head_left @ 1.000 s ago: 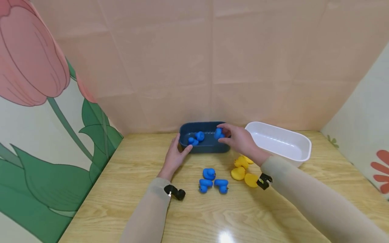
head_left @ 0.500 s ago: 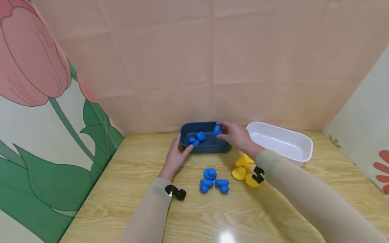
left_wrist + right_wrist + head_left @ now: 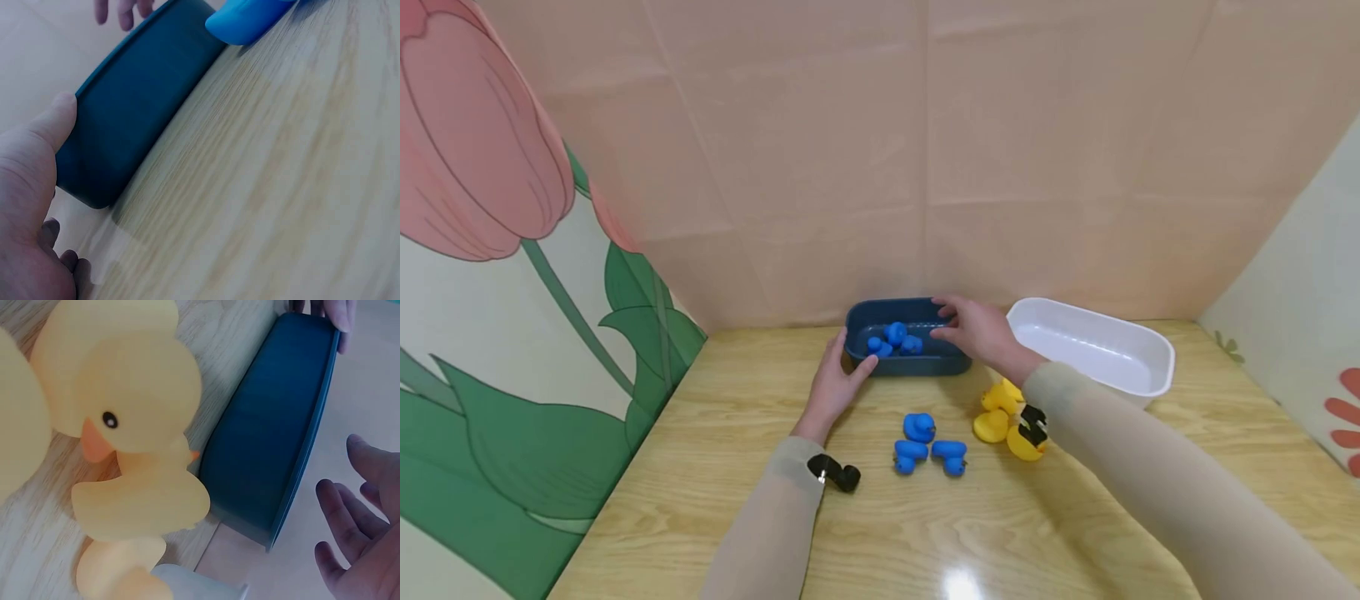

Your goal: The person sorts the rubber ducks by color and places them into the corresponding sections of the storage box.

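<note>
Several blue rubber ducks lie together in the left half of a dark blue oblong box. With my left hand I grip the box's left end, thumb on the front rim and fingers round the outer side. My right hand hovers over the box's right end, fingers spread and nothing between them. The right wrist view shows the same loose fingers beside the box wall. On the table in front of the box lie 3 more blue ducks.
Several yellow rubber ducks are grouped under my right forearm, partly hidden by the wrist strap. Behind them a white oblong box stands at an angle. A beige cloth backdrop rises behind the wooden table.
My right hand has let go of a blue duck, which now lies in the box beside the others. The left hand has kept its place on the box.
</note>
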Action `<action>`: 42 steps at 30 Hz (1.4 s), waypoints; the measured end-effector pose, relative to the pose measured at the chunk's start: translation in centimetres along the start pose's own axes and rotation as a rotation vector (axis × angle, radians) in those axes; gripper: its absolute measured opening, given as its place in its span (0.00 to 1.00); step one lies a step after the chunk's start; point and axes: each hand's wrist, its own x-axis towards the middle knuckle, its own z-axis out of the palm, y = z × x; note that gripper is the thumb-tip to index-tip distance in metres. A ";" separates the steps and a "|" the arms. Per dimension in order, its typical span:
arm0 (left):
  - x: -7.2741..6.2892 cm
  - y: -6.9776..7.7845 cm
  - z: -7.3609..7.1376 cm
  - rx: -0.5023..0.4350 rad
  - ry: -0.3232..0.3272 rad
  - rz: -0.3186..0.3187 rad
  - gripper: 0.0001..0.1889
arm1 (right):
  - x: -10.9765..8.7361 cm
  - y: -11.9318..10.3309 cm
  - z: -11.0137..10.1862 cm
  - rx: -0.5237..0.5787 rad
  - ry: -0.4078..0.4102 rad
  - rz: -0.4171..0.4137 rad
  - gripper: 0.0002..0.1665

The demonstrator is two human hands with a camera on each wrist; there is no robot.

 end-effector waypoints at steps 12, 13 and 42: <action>0.0 0.0 -0.1 0.002 0.004 0.014 0.51 | -1.1 -0.1 -0.6 -0.005 -0.033 0.002 0.35; 0.0 0.0 -0.1 0.002 0.004 0.016 0.51 | -1.2 -0.1 -0.7 -0.007 -0.038 -0.002 0.35; -0.3 0.3 0.1 -0.008 0.008 0.011 0.49 | -7.0 -2.0 0.0 0.051 -0.127 -0.211 0.34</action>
